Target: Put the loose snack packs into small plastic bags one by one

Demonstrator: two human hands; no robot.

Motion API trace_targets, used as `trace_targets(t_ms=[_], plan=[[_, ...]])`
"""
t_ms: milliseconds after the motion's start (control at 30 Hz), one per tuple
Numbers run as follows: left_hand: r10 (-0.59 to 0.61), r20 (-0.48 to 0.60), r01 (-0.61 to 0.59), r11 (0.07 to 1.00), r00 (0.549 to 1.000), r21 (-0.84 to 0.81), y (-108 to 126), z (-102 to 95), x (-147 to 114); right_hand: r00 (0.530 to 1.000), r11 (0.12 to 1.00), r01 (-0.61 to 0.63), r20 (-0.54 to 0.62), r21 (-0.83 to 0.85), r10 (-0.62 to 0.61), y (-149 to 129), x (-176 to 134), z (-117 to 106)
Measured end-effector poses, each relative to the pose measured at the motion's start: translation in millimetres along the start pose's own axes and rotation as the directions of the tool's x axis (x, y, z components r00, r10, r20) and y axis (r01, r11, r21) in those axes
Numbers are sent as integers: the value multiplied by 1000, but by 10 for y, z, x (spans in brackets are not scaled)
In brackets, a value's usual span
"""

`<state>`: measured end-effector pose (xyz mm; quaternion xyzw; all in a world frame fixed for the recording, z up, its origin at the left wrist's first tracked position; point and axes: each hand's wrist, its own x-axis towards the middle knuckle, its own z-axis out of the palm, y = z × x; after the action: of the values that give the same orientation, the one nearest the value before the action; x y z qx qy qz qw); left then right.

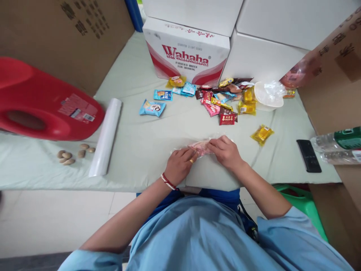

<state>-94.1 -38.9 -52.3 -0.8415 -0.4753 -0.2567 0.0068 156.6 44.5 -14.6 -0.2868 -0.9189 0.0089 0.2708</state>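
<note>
Near the table's front edge, a clear plastic wrapper (200, 146) with something pinkish inside lies between my hands. My left hand (182, 162) has its fingers closed on the wrapper's left part; a ring and a red-and-white bracelet show on it. At the other end, my right hand (226, 153) grips the wrapper with fingers bent. What exactly is in the wrapper is partly covered by my fingers. Beyond my hands lies a pile of wrapped snacks (220, 98). A yellow packet (262, 134) sits apart, to the right of my right hand.
White boxes, one a Wahaha carton (187, 52), line the back. At left are a red jug (47, 101), a white roll (106, 137) and several brown stone-like pieces (67, 155). At right are white bowls (267, 98), a black phone (308, 156) and plastic bottles (345, 139).
</note>
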Motion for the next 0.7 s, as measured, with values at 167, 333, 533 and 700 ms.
trace_targets(t_ms=[167, 333, 533, 700], plan=[[-33, -20, 31, 996, 999, -79, -37, -63, -61, 996, 989, -73, 58, 128, 66, 9, -420, 93], [-42, 51, 45, 997, 998, -65, 37, -203, -96, 988, 991, -122, 104, 61, 115, -4, -494, 82], [-297, 164, 270, 948, 941, 167, 112, -184, 14, 982, 985, -125, 160, 120, 105, 35, -386, 123], [-367, 314, 345, 930, 875, 127, -67, -162, 178, 973, 983, -169, 173, 69, 155, 24, -328, 196]])
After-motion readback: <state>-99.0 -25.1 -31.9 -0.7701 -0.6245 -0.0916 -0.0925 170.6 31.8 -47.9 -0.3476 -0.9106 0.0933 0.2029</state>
